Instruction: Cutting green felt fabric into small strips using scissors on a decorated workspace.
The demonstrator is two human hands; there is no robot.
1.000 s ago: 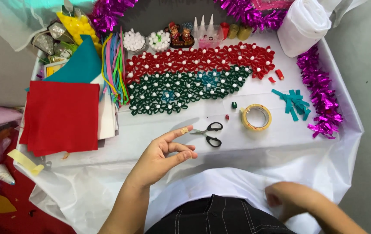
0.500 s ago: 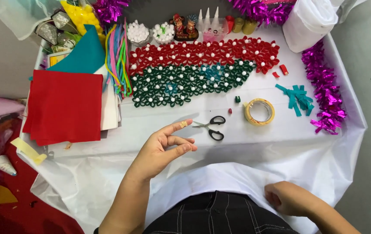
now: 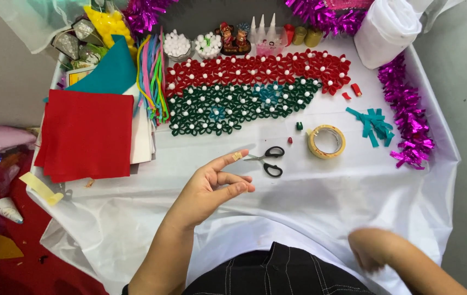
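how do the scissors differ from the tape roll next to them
The scissors are long and thin, with black handles and metal blades; the tape roll is a round, yellowish ring. The scissors lie close to the left hand, blades pointing at its forefinger; the tape roll lies farther away. Both lie flat on the white table cover.

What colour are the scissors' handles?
Black, on the scissors by the left hand, in the head view.

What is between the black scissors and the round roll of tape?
In the head view, a tiny red bead lies on the white cloth between the scissors and the tape roll; a small green piece sits just above.
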